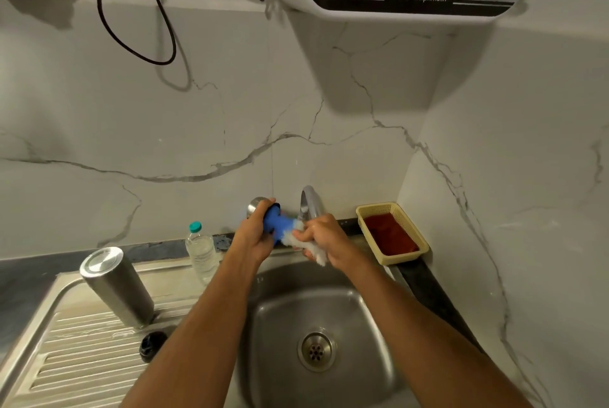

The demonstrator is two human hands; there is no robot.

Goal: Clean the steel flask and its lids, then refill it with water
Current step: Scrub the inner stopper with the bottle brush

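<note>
**Inspector A:** Scrubbing a lid is the step in hand, as we read the head view. Our left hand (256,236) curls round a steel lid (257,206) with a blue part, held over the sink (362,308) by the tap (309,201). Our right hand (324,238) pinches a soapy white scrubber (316,251) against it. The flask (115,285) stands upside down on the draining board, well apart; a small black lid (152,345) lies near it.

**Inspector B:** We advise keeping the lid over the basin, turning it so every groove is reached, and gripping firmly, since soap will likely make it slippery.

**Inspector A:** Noted. Our fingers hide most of the lid; we cannot tell whether water runs, nor what the red thing in the yellow basket (392,234) is.
</note>
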